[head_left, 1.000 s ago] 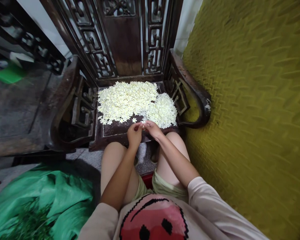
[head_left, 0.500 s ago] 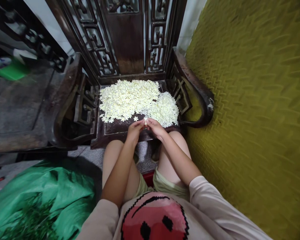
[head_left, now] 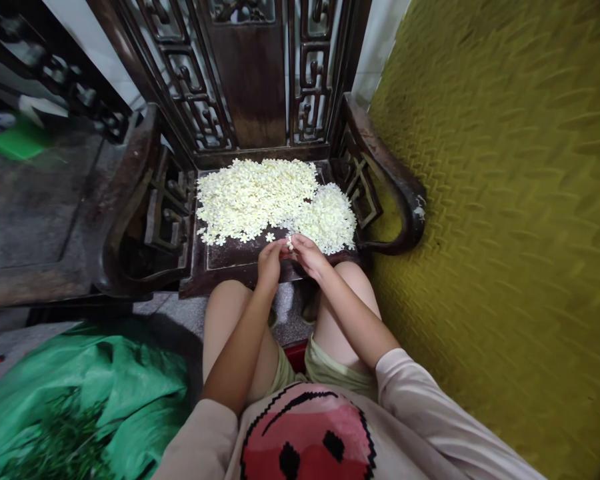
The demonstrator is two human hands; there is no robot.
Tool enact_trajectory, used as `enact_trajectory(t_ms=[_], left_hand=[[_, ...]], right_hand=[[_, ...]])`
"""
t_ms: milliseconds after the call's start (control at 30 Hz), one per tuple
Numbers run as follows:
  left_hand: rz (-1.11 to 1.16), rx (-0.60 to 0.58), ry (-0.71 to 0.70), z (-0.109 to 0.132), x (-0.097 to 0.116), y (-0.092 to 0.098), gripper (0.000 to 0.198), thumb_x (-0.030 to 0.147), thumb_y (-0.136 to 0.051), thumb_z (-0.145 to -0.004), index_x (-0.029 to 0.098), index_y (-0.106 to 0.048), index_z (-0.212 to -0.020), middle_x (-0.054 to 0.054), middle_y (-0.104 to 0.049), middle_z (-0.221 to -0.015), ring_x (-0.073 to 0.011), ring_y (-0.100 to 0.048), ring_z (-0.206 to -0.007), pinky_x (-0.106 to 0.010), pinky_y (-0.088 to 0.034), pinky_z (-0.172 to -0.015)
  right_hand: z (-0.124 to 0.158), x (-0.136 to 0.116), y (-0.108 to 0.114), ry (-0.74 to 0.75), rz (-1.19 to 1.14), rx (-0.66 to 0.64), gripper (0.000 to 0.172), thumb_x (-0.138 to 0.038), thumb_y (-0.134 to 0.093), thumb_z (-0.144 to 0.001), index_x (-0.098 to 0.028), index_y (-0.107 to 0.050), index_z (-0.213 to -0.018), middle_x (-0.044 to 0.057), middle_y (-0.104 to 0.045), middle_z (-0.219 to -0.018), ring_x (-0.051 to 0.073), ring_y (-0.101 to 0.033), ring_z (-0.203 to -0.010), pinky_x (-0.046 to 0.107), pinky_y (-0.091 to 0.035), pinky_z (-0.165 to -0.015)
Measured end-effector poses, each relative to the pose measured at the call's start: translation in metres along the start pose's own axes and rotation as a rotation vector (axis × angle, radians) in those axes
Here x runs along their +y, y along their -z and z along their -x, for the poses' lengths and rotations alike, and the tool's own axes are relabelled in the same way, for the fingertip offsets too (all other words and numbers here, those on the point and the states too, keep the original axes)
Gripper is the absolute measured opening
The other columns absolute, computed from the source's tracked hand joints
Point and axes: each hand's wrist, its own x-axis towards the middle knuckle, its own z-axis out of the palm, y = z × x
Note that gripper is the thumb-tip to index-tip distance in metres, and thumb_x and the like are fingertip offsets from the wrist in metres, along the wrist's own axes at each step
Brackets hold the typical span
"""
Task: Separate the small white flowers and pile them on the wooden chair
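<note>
A heap of small pale yellow-white flowers (head_left: 260,193) covers the seat of a dark carved wooden chair (head_left: 230,257) in front of me. My left hand (head_left: 270,261) and my right hand (head_left: 307,255) meet over the seat's front edge, fingertips pinched together on one small white flower (head_left: 289,241). Both hands sit just in front of the heap, with a few loose flowers beside them. My knees are under the hands.
A yellow-green ribbed wall (head_left: 505,220) rises close on the right. A green plastic sheet with leafy stems (head_left: 75,407) lies at the lower left. A dark wooden bench or table (head_left: 30,220) stands to the left of the chair.
My hands stayed pinched together at the seat's front edge, shifting only slightly. The view moved a little.
</note>
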Motion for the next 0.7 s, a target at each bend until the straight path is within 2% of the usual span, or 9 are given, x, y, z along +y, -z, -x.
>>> enact_trajectory(t_ms=[100, 200, 367, 500, 600, 700], left_hand=[[-0.058, 0.168, -0.135, -0.002, -0.003, 0.003, 0.01, 0.026, -0.054, -0.068, 0.017, -0.054, -0.073, 0.003, -0.053, -0.064, -0.0077, -0.05, -0.056, -0.021, -0.042, -0.059], [-0.06, 0.29, -0.1, -0.007, -0.006, 0.009, 0.009, 0.025, -0.051, -0.068, 0.019, -0.047, -0.073, 0.005, -0.048, -0.061, -0.0066, -0.047, -0.053, -0.02, -0.041, -0.057], [-0.075, 0.213, 0.093, -0.012, -0.009, 0.012, 0.016, 0.03, -0.049, -0.068, 0.019, -0.047, -0.078, 0.005, -0.047, -0.06, -0.0076, -0.046, -0.05, -0.023, -0.04, -0.056], [-0.089, 0.162, 0.104, -0.008, -0.011, 0.007, 0.014, 0.027, -0.049, -0.068, 0.018, -0.049, -0.079, 0.004, -0.049, -0.06, -0.008, -0.047, -0.05, -0.023, -0.041, -0.057], [-0.081, 0.152, 0.107, -0.007, -0.01, 0.005, 0.01, 0.024, -0.049, -0.069, 0.018, -0.05, -0.077, 0.004, -0.049, -0.059, -0.0081, -0.046, -0.049, -0.023, -0.041, -0.056], [-0.083, 0.15, 0.104, -0.007, -0.009, 0.005, 0.008, 0.022, -0.049, -0.069, 0.018, -0.051, -0.075, 0.004, -0.05, -0.058, -0.0078, -0.046, -0.049, -0.022, -0.04, -0.055]], right_hand=[[-0.004, 0.002, 0.001, -0.017, -0.023, 0.046, 0.041, -0.054, -0.066, -0.061, -0.019, -0.057, -0.081, 0.002, -0.062, -0.079, 0.011, -0.054, -0.064, 0.023, -0.043, -0.06], [-0.007, 0.002, 0.003, -0.013, 0.005, 0.122, 0.042, -0.055, -0.064, -0.062, -0.018, -0.057, -0.079, 0.001, -0.06, -0.075, 0.008, -0.047, -0.056, 0.022, -0.038, -0.053], [-0.008, 0.0, 0.002, 0.014, 0.028, 0.14, 0.041, -0.058, -0.06, -0.066, -0.018, -0.055, -0.074, -0.003, -0.052, -0.062, 0.007, -0.039, -0.05, 0.023, -0.033, -0.05], [-0.006, 0.0, 0.0, 0.01, 0.03, 0.134, 0.043, -0.063, -0.054, -0.068, -0.02, -0.049, -0.067, -0.005, -0.041, -0.052, 0.007, -0.03, -0.045, 0.023, -0.03, -0.047], [-0.007, 0.0, 0.003, -0.023, -0.016, 0.178, 0.046, -0.065, -0.048, -0.072, -0.021, -0.041, -0.062, -0.007, -0.03, -0.047, 0.007, -0.025, -0.041, 0.024, -0.029, -0.045], [-0.007, -0.002, 0.008, -0.085, -0.063, 0.17, 0.047, -0.067, -0.041, -0.075, -0.021, -0.041, -0.064, -0.007, -0.03, -0.047, 0.008, -0.029, -0.041, 0.024, -0.033, -0.046]])
